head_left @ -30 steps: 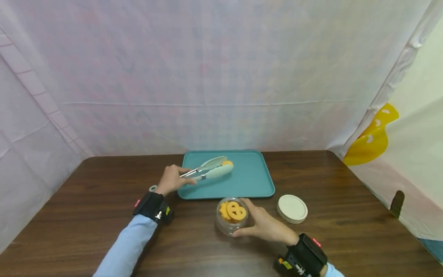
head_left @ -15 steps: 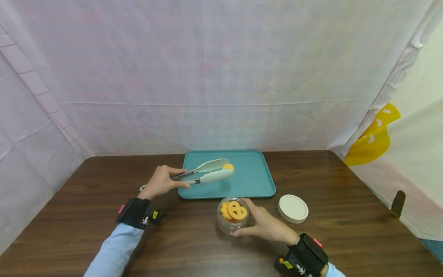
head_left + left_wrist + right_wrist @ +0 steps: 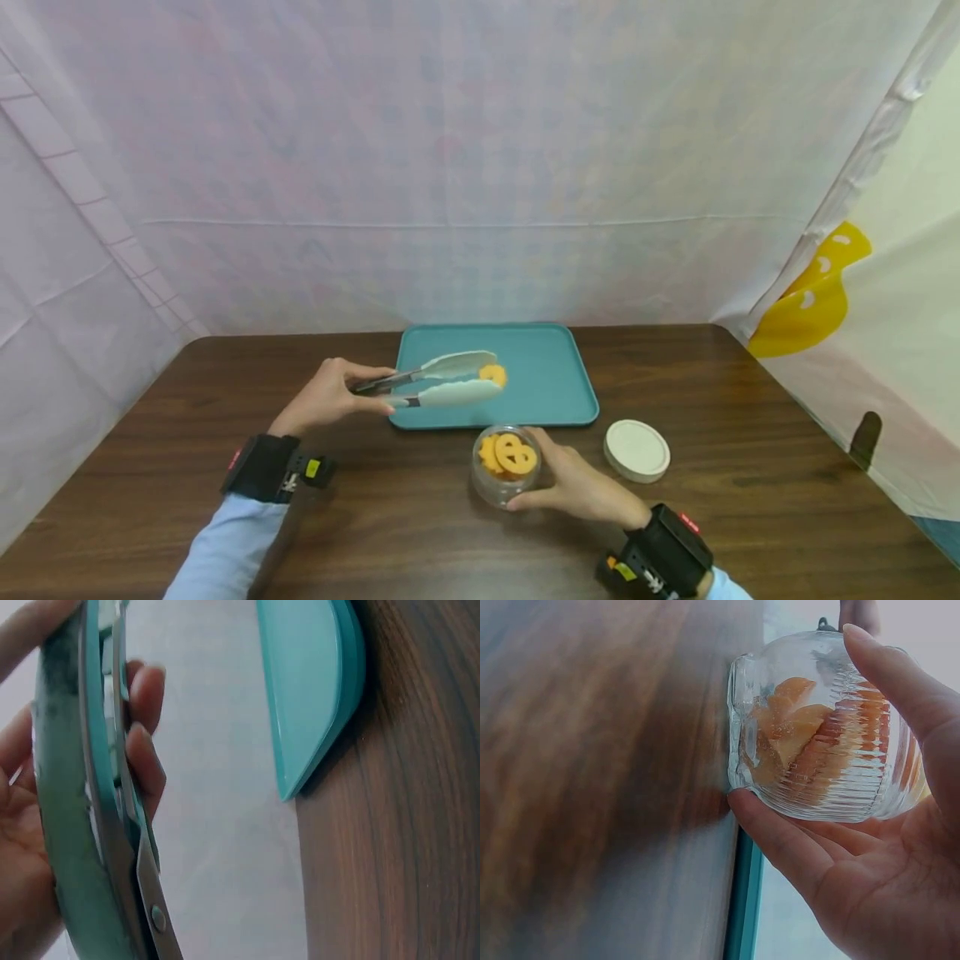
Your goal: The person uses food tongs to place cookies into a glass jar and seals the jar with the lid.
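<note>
— Since a second ago, what had changed at the grip?

— Left hand (image 3: pixel 327 398) had drawn back, fingers squeezing the tongs (image 3: pixel 435 381), lifting the orange cookie (image 3: pixel 492 374) off the teal tray (image 3: pixel 558 392).

— And the other hand?

— Right hand (image 3: pixel 573 486) curled round the glass jar (image 3: pixel 506 464) on the tabletop (image 3: pixel 750 517), lid (image 3: pixel 637 451) beside it.

— The risk?

— Probably a slackened squeeze dropping the cookie short, or tong tips knocking the jar's rim.
</note>
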A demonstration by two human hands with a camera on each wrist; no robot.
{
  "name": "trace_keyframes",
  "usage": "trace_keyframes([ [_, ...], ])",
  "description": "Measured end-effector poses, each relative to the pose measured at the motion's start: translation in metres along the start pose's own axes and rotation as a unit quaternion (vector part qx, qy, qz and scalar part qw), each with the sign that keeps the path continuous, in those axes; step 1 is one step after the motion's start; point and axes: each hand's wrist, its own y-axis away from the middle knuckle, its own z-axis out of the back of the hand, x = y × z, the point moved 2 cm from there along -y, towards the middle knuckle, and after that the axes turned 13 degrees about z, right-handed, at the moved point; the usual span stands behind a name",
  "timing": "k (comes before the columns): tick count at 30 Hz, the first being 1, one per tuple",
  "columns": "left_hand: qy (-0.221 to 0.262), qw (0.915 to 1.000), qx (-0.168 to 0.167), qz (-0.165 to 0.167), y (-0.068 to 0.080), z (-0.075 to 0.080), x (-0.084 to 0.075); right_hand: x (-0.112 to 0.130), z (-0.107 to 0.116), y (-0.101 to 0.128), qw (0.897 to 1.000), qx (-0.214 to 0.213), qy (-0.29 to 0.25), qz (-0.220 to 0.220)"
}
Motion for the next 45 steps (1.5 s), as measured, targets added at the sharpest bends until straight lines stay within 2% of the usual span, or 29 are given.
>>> trace_keyframes([
  [6, 0.009, 0.9983, 0.047, -0.033, 0.007, 0.000, -0.002, -0.001, 0.000, 0.000, 1.000, 0.000, 0.009, 0.001],
  [9, 0.014, 0.9973, 0.062, -0.036, 0.010, -0.001, -0.003, -0.001, 0.001, 0.000, 1.000, -0.001, 0.010, -0.002],
  [15, 0.026, 0.9966, 0.070, -0.035, 0.015, -0.003, -0.007, -0.001, 0.000, 0.000, 1.000, -0.003, 0.014, 0.001],
  [26, 0.024, 0.9920, 0.094, -0.081, 0.024, -0.008, -0.008, 0.000, 0.000, 0.001, 1.000, 0.002, 0.004, -0.014],
  [34, 0.013, 0.9896, 0.116, -0.084, 0.024, -0.014, -0.009, 0.001, -0.001, 0.001, 1.000, -0.004, 0.003, -0.003],
  [45, 0.025, 0.9869, 0.138, -0.081, 0.024, -0.014, -0.007, 0.000, 0.000, 0.001, 1.000, 0.001, 0.005, -0.007],
])
